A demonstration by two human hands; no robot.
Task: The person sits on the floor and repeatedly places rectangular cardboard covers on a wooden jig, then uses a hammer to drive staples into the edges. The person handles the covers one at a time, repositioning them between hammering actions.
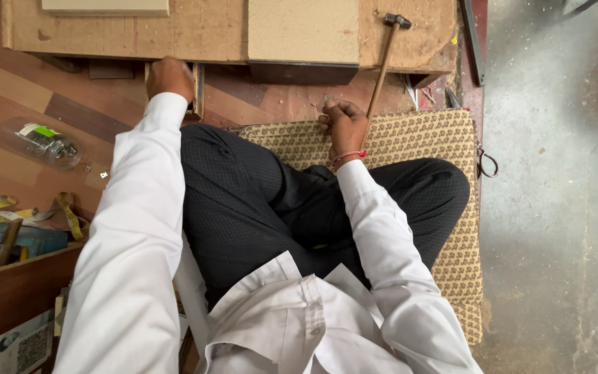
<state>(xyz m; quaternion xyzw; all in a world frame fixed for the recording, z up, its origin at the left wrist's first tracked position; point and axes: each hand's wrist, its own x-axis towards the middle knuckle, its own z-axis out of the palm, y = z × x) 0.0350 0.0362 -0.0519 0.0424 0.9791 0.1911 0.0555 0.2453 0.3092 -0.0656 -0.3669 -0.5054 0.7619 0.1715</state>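
Seen from above, seated cross-legged on one patterned cushion (pixel 417 138) laid on the floor. At far left, one clear plastic jar (pixel 39 142) lay on its side on the wooden floor, with one yellow measuring tape (pixel 29 215) curled just below it near an open wooden box (pixel 8 277). Next, the left hand (pixel 169 77) reached forward, grip closed around the top of one small upright wooden piece (pixel 196 90) standing against the edge of one low board surface (pixel 140 31). On that surface, two lighter panels: one pale panel (pixel 105 6) at the top left, one square chipboard block (pixel 304 31) toward the middle. Further right, the right hand (pixel 344 121) rested at the front edge of the cushion, fingers curled narrow around something small, too tiny to identify. Just beside it, one hammer (pixel 385 59) leaned untouched, head up on the surface, handle slanting down toward the right hand. At far right, bare concrete floor (pixel 555 173).
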